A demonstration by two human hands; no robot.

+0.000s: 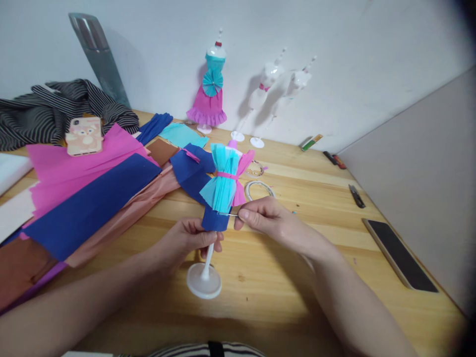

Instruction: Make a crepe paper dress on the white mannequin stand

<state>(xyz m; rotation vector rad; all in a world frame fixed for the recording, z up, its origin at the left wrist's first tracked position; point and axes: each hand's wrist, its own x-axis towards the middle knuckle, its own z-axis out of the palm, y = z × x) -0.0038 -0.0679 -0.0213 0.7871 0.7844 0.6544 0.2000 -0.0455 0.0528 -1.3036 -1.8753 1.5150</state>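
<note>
Left grip (pixel 190 238) below pink-banded turquoise paper (pixel 224 191)

At mid-frame a white miniature dress form (pixel 207 265) carries a pink-banded turquoise crepe-paper bow (pixel 224 186) above a navy-blue skirt (pixel 214 221), while hot-pink, royal-blue, salmon and brown sheets (pixel 100 198) colour the left, below black-and-white striped cloth (pixel 70 111).

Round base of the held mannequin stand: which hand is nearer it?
Left. The left hand is just above the round base, by the blue paper; the right hand is higher and farther right, holding a thin pin.
</note>
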